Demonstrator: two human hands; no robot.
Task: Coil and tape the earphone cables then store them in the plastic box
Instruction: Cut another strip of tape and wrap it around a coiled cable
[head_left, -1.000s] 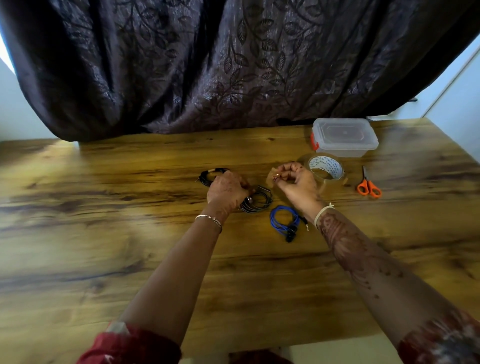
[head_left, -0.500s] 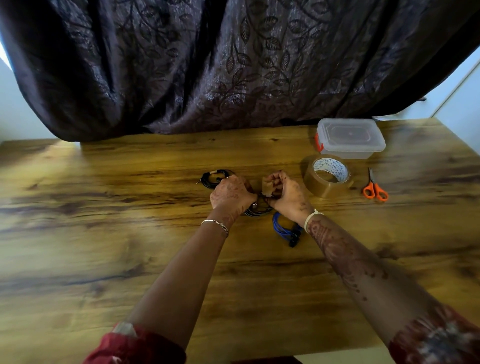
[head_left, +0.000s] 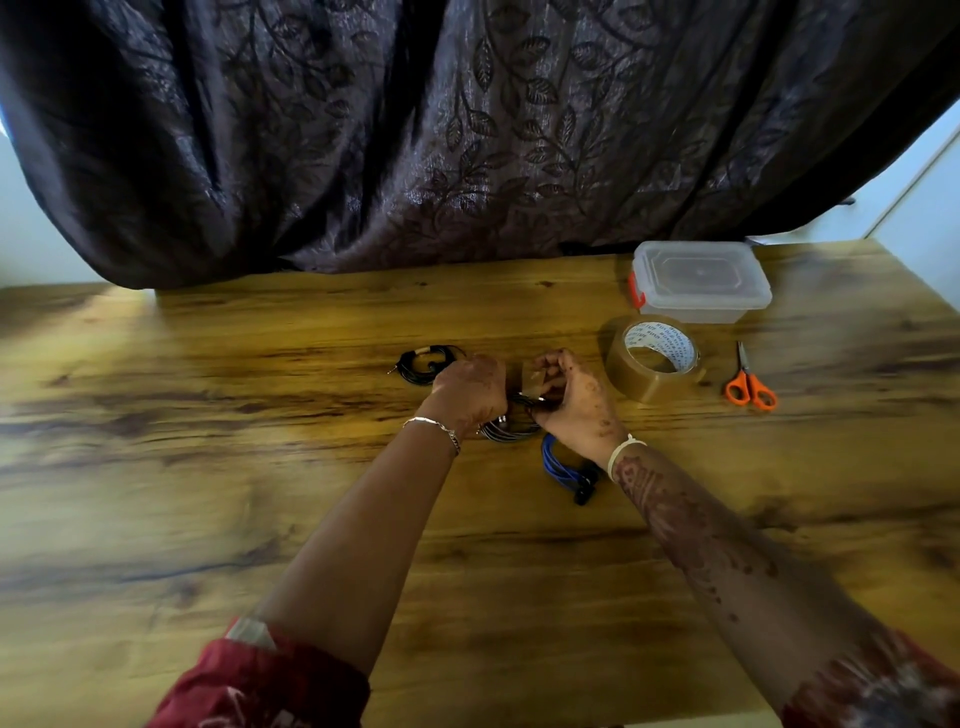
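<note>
Centre of tabletop (head_left: 249, 467): your left hand (head_left: 470, 395) grips the grey coil (head_left: 511, 430); your right hand (head_left: 574, 405) pinches a tape strip (head_left: 532, 383). Hold loops bunched; wrap strip snugly round them.

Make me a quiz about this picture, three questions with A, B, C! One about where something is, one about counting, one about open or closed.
1. The scissors lie where from the tape roll? A left B right C on top
2. How many cable coils are there? A one B three C six
3. The box lid is: A on B off C in a hand

1 B: they lie right of the roll.
2 B: black coil, blue coil, and the grey coil that the left hand grips while the right hand pinches a tape piece.
3 A: it sits shut on the box.
</note>
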